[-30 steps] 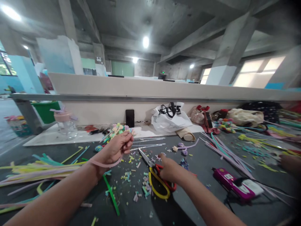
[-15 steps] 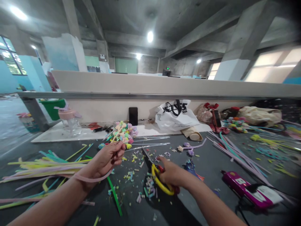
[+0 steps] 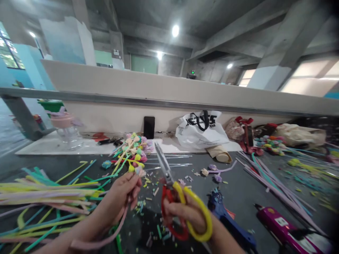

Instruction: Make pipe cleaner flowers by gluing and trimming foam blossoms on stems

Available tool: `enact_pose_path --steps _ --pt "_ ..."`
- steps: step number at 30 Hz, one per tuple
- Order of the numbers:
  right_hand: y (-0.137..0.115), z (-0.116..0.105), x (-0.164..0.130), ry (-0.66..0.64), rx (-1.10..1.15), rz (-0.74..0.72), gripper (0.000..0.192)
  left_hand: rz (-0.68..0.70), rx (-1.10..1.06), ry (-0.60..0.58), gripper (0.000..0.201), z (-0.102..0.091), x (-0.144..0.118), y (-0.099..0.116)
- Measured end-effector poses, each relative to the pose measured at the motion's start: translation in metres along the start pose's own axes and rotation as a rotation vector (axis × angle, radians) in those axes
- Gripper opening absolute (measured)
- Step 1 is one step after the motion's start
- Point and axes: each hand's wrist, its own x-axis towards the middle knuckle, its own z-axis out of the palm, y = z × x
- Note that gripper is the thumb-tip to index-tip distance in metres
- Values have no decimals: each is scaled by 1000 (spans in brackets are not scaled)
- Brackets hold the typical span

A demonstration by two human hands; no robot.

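The right hand (image 3: 185,215) grips scissors (image 3: 180,197) by their glossy red and yellow loop handles, thin steel blades shut and angled up-left. Just beside the blades, the left hand (image 3: 120,197) pinches a fuzzy pink pipe cleaner (image 3: 106,236) bearing a small pastel bud (image 3: 140,171).

The left hand (image 3: 124,195) pinches a pink pipe cleaner (image 3: 106,233) topped with a small bud (image 3: 140,171). The right hand (image 3: 185,217) grips red-and-yellow scissors (image 3: 180,197) (blades closed, pointing far-left) over the scrap-strewn dark table (image 3: 238,183).
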Motion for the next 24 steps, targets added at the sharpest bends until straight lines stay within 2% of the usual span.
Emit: enact_pose_path --steps 2,4,8,11,13,16,19,22,24 --pt "14 5 5 32 -57 -41 68 9 102 29 36 0 0 -11" --pt "24 3 6 121 -202 -90 59 59 252 45 38 -5 1 -15" --pt "30 -11 3 382 -607 -175 40 283 561 107 35 -17 3 -10" --pt "32 -19 4 514 -830 -275 36 419 726 125 34 -21 1 -8" --pt "35 -21 5 513 -948 -299 37 463 774 119 30 -21 -1 -8" --pt "43 -21 4 400 -1097 -304 44 509 788 108 22 -21 -5 -7" --pt "49 -19 2 375 -1183 -287 55 510 792 92 14 -21 -9 -3" --pt "53 -17 0 379 -1232 -274 59 452 740 103 8 -19 -10 -2" --pt "55 -16 0 362 -1251 -262 60 314 585 111 12 -15 -10 -2"
